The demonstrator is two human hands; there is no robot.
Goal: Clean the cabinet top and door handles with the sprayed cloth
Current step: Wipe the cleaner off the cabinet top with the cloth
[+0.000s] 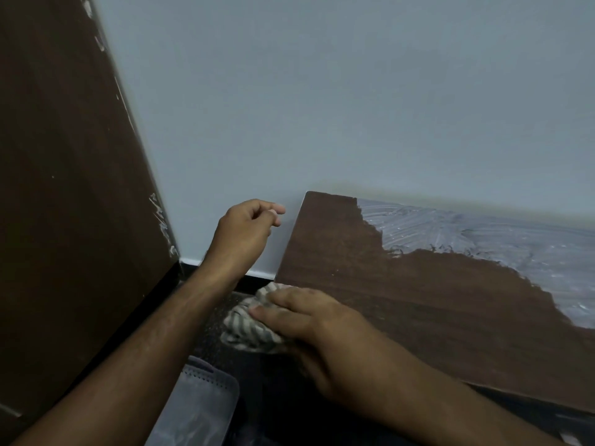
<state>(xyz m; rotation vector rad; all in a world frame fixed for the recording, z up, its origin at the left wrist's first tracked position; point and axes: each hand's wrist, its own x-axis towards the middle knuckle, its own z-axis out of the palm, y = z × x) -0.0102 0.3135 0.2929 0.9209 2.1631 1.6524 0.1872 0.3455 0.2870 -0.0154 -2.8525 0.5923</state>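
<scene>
Your right hand (309, 320) lies spread flat, pressing the striped cloth (248, 320) at the cabinet top's (402, 294) left front edge. Left hand (248, 226) hangs loosely curled, empty. Cloth looks soft, light, likely damp; bunch it under the palm.

No writing, label, brand, number or sign can be read anywhere in the frame. The grey object (199, 403) at the lower centre carries a row of small dots, possibly stitching, but the view there is too dim and blurred to make out any lettering.
</scene>
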